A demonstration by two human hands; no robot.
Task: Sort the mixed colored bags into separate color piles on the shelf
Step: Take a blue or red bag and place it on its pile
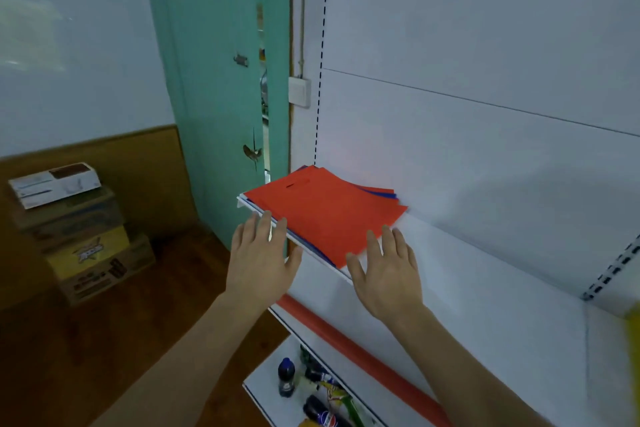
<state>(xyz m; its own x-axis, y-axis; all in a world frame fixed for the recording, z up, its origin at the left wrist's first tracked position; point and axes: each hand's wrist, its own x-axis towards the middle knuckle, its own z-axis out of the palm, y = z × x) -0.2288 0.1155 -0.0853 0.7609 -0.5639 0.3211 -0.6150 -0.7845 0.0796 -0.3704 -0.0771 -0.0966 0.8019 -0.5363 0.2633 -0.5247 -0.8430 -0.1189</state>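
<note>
A flat stack of mixed bags lies at the left end of the white shelf. A red bag is on top, and blue edges peek out beneath it at the back and along the front. My left hand hovers open at the stack's front left corner, fingers spread, holding nothing. At the stack's front right edge my right hand is open too, fingertips near or just touching the red bag; I cannot tell which.
A teal door stands left of the shelf unit. Stacked cardboard boxes sit on the wooden floor at the left. The lower shelf holds several bottles under a red price strip. Something yellow blurs at the right edge.
</note>
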